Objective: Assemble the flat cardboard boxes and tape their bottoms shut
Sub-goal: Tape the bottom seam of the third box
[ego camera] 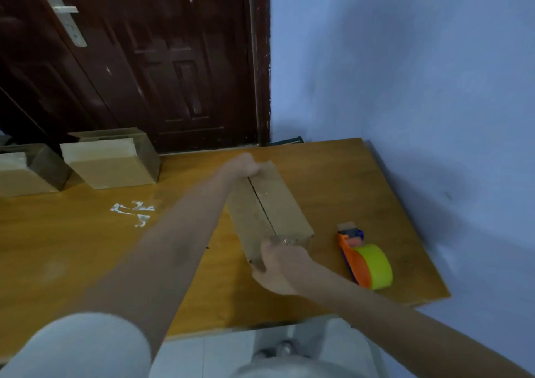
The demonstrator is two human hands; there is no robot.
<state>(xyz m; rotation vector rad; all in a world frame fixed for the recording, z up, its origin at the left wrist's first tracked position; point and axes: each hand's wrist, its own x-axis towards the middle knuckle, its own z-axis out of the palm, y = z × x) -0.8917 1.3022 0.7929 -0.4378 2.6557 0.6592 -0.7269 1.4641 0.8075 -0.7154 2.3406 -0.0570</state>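
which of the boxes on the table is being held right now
The box in the middle, seam side up, beside the tape dispenser: the left hand holds its far end, the right hand its near end. The two boxes at far left sit untouched.

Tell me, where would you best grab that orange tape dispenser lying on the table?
Probably by the orange handle edge of the tape dispenser, coming from above on the near side. It lies on its side on the table, yellow roll toward the person, cutter end pointing away, with nothing touching it.

Bare forearms, short pale grey sleeve at left shoulder.
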